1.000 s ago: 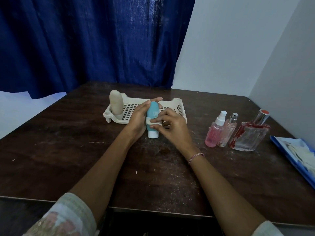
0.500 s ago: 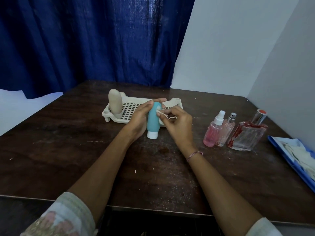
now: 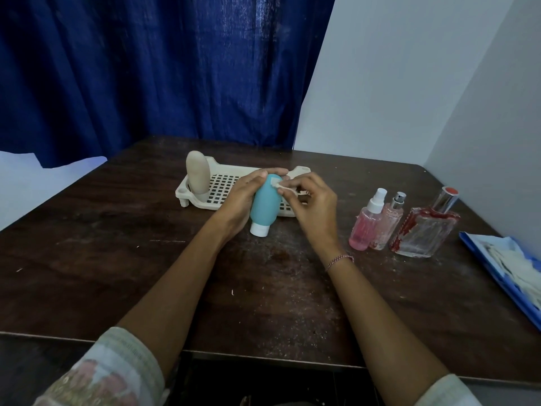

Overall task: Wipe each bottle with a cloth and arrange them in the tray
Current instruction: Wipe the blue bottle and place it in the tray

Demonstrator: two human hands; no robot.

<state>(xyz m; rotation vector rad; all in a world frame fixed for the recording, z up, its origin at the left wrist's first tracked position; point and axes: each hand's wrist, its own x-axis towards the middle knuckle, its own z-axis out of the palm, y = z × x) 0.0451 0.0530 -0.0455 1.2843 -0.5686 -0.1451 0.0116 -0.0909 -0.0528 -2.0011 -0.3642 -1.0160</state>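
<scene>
Tipping is threatening the teal soft-plastic bottle (image 3: 265,205), leaning cap-down on the dark wooden table (image 3: 146,259) before the cream slotted tray (image 3: 222,186), if rubbing presses hard. The left hand (image 3: 238,200) is wrapping its left side; the right hand (image 3: 316,206) is pinching a small white cloth (image 3: 278,185) against its top.

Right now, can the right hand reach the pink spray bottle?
Probably yes: the pink spray bottle stands on open table beside the right hand, nothing between them. That hand pinches the cloth on the teal bottle, though, so it is occupied.
</scene>
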